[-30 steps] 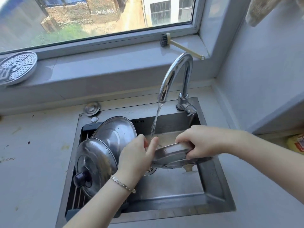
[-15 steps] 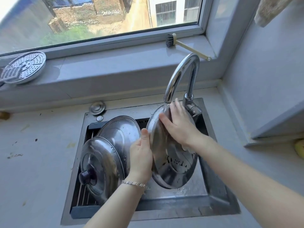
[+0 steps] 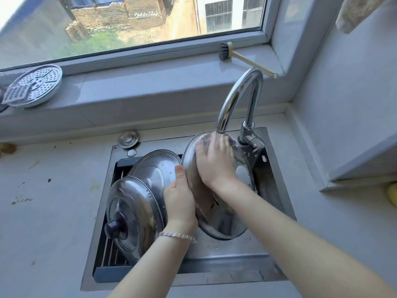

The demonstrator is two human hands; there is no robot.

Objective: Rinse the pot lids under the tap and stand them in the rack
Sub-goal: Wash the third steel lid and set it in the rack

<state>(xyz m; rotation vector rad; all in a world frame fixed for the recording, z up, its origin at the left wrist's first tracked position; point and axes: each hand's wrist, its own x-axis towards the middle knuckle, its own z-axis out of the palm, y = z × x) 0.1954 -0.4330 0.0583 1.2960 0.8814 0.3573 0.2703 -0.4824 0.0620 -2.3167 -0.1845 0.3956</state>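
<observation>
A steel pot lid stands on edge in the sink, its inner side facing me, under the running tap. My left hand grips its left rim. My right hand lies flat against the lid's inner face near the top, with water falling on the fingers. Two more steel lids lean in the rack at the sink's left: a near one with a dark knob and a plain one behind it.
The sink is set in a grey counter. A small drain plug lies behind it. On the window sill sit a perforated steamer plate at left and a dish brush at right. A wall stands at right.
The lid went from lying flat in both hands to standing on edge. My right hand moved from its rim to its inner face and slid up under the water stream.
</observation>
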